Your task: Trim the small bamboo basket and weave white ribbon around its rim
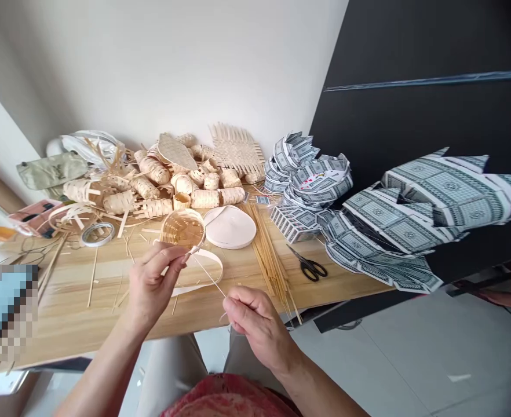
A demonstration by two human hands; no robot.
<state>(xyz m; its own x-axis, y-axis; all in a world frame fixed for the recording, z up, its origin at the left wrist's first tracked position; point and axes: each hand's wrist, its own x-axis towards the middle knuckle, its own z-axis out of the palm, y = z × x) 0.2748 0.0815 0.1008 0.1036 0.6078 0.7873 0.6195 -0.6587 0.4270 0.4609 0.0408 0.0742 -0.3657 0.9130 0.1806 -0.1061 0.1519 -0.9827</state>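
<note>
My left hand (153,284) grips the rim of a small woven bamboo basket (182,229), which is tilted with its hollow inside showing. A thin bamboo strand (210,276) runs down from the rim to my right hand (258,324), where the fingertips pinch its lower end. A wide, pale bamboo strip (207,272) curves in a loop below the basket, close to my left thumb side. Both hands are above the front of a wooden table (77,313).
A heap of woven bamboo pieces (164,185) lies at the back of the table, beside a white disc (230,227), loose sticks (270,258), black-handled scissors (307,263) and a tape roll (98,234). Folded objects of patterned playing cards (394,220) fill the right side.
</note>
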